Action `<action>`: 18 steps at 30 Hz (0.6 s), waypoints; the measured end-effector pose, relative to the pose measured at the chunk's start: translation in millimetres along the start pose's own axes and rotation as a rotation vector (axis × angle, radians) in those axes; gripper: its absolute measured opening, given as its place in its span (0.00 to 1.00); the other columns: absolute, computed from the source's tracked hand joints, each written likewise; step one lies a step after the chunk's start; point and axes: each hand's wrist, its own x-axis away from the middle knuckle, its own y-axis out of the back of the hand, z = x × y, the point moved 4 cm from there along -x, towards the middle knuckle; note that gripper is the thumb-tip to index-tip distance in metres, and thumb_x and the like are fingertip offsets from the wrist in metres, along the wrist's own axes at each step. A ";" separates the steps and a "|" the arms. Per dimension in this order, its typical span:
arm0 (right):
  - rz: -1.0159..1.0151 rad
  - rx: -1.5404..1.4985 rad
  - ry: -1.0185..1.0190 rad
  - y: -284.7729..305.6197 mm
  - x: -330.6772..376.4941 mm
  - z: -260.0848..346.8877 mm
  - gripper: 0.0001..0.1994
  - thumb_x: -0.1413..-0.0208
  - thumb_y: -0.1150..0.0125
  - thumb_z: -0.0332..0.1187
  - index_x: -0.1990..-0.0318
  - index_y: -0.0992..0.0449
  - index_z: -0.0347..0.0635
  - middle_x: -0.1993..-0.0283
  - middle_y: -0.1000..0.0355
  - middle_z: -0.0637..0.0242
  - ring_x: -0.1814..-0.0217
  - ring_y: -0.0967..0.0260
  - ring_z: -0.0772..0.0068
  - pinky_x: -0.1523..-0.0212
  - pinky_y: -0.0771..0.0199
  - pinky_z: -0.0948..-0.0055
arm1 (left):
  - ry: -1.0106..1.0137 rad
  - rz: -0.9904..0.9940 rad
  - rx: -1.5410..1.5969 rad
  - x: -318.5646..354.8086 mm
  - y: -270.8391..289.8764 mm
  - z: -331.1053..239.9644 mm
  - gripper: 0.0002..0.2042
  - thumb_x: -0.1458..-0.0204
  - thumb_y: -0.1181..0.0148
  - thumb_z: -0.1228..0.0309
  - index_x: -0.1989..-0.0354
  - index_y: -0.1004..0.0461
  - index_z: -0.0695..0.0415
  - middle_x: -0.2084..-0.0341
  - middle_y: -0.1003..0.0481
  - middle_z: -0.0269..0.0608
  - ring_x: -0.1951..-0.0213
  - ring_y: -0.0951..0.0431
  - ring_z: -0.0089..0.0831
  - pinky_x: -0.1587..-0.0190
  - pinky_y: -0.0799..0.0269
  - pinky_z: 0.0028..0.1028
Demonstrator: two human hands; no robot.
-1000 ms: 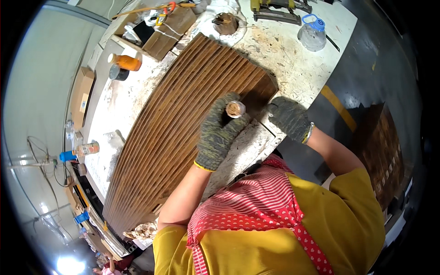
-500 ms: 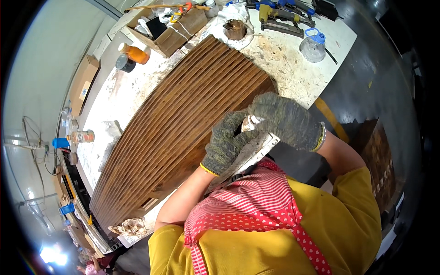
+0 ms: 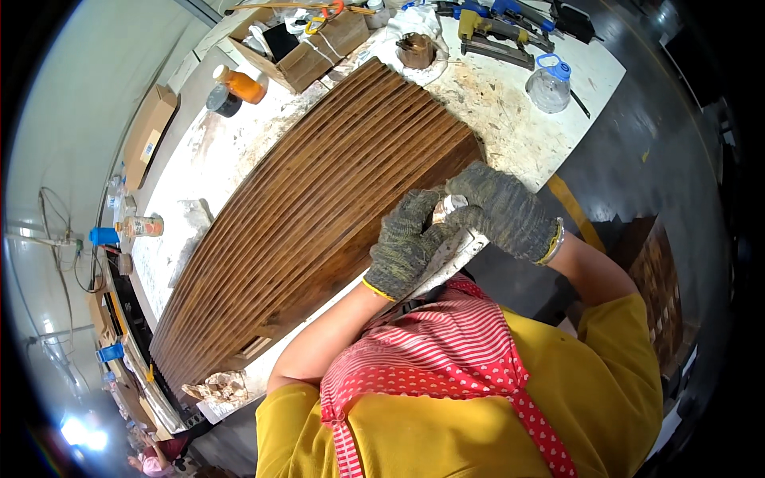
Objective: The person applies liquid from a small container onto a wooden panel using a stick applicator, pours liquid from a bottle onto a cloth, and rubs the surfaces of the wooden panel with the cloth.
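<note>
My left hand [image 3: 405, 245] and my right hand [image 3: 510, 209], both in dark knitted gloves, meet near the front edge of the bench. Between their curled fingers shows a small whitish wad with brown stains [image 3: 450, 208]; its exact kind cannot be made out. Both hands are closed around it, and the gloves hide much of it. Just beyond them lies a large, dark brown ridged wooden panel [image 3: 319, 203], curved along its far side. My right hand is close to the panel's right end.
The stained white table [image 3: 510, 127] carries a cardboard box [image 3: 323, 49] of odds and ends, an orange bottle [image 3: 241, 84], a dark jar [image 3: 223, 101], a brown pot [image 3: 416, 50], nail guns [image 3: 498, 38] and a clear jug [image 3: 548, 88]. Crumpled paper [image 3: 219, 388] lies at the near left.
My hands remain together at the wad. The left has shifted slightly right and its fingers sit closer around the wad. The whole view has tilted a little.
</note>
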 end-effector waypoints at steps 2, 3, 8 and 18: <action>-0.059 -0.182 -0.100 -5.3 -2.6 -2.4 0.17 0.42 0.42 0.33 0.46 0.28 0.40 0.47 0.30 0.56 0.44 0.33 0.57 0.44 0.33 0.64 | -0.044 -0.032 -0.101 -5.2 4.4 -1.8 0.19 0.49 0.36 0.72 0.48 0.28 0.59 0.59 0.25 0.45 0.60 0.23 0.36 0.56 0.27 0.30; -0.087 -0.352 -0.266 -9.1 -3.0 -7.9 0.17 0.43 0.41 0.34 0.46 0.28 0.40 0.49 0.28 0.56 0.46 0.31 0.57 0.46 0.31 0.66 | -0.121 -0.079 -0.171 -7.9 8.9 -4.9 0.19 0.50 0.36 0.72 0.48 0.28 0.58 0.60 0.25 0.46 0.62 0.23 0.38 0.58 0.27 0.31; -0.194 -0.347 -0.150 -7.6 -12.7 -3.6 0.15 0.43 0.40 0.34 0.50 0.27 0.38 0.56 0.25 0.59 0.55 0.27 0.59 0.54 0.27 0.67 | -0.367 -0.122 -0.449 -26.4 23.2 -13.5 0.24 0.59 0.31 0.72 0.50 0.27 0.57 0.62 0.25 0.47 0.65 0.23 0.44 0.63 0.26 0.37; -0.294 0.012 -0.002 7.7 -32.0 -10.3 0.16 0.43 0.42 0.33 0.49 0.30 0.37 0.61 0.26 0.54 0.62 0.27 0.50 0.60 0.26 0.62 | -0.130 -0.037 -0.092 -57.5 32.8 -6.8 0.21 0.57 0.31 0.68 0.53 0.25 0.60 0.63 0.24 0.50 0.65 0.22 0.44 0.60 0.26 0.35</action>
